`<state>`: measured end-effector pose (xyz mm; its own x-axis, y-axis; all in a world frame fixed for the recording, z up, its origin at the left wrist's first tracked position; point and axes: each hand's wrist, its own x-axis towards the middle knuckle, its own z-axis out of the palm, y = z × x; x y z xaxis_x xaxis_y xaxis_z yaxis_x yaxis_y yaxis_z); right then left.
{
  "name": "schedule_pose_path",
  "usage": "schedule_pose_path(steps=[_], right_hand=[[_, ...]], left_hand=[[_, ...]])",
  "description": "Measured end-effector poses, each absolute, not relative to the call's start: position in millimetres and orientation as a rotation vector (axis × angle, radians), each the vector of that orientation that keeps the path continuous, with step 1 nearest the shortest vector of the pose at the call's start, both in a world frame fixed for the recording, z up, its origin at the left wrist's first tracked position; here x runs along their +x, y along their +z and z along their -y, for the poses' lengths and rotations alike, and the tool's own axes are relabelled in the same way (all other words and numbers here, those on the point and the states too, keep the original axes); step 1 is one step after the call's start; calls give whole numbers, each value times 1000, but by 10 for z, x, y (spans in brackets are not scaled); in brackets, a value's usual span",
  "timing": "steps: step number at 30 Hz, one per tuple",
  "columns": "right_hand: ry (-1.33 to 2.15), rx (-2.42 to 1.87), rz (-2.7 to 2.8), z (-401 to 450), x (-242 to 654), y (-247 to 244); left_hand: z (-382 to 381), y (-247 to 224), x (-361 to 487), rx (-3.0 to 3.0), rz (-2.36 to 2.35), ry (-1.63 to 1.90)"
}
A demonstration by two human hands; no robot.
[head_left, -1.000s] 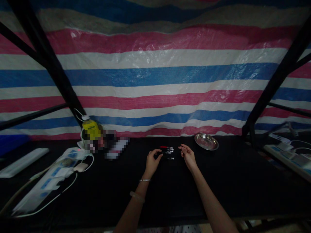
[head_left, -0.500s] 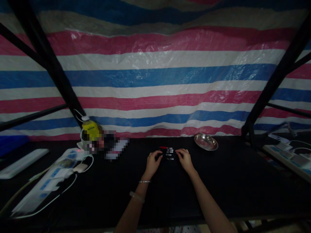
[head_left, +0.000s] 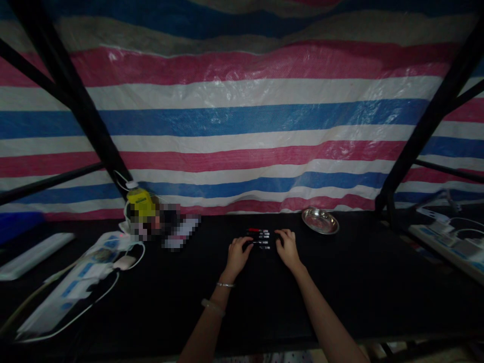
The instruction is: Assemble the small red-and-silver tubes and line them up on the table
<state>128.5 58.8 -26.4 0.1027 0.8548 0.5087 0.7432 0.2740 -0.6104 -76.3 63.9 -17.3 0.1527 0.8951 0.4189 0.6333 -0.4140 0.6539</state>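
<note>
Several slim pens lie side by side on the black table (head_left: 272,307), their clear or silvery ends to the right. The farthest is a red pen (head_left: 257,230); the others, such as a black pen (head_left: 260,242), are dark. My left hand (head_left: 238,253) is at their left ends, thumb and fingertips around one dark pen. My right hand (head_left: 287,248) rests just right of the pens, its thumb and fingers apart, with nothing seen between them.
A round metal dish (head_left: 320,221) stands at the back right. On the left are a power strip (head_left: 75,282) with cables, a yellow bottle (head_left: 141,201), pixelated items and a white bar (head_left: 36,256). Another power strip (head_left: 446,249) is at the far right. Black posts flank a striped sheet.
My right hand's thumb and fingers have spread a little and drawn slightly off the pens' right ends. The dark pens have shifted very slightly; my left hand stays nearly in place.
</note>
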Motion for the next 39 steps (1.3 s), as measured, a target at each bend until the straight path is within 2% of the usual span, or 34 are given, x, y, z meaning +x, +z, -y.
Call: schedule_pose_path(steps=[22, 30, 39], right_hand=[[121, -1645, 1816, -512, 1207, -182], [87, -1506, 1706, -565, 1259, -218], [123, -1487, 1774, -657, 1233, -218]], left_hand=[[-621, -148, -747, 2124, -1534, 1082], [-711, -203, -791, 1860, -1614, 1408], [-676, -177, -763, 1800, -1724, 1097]])
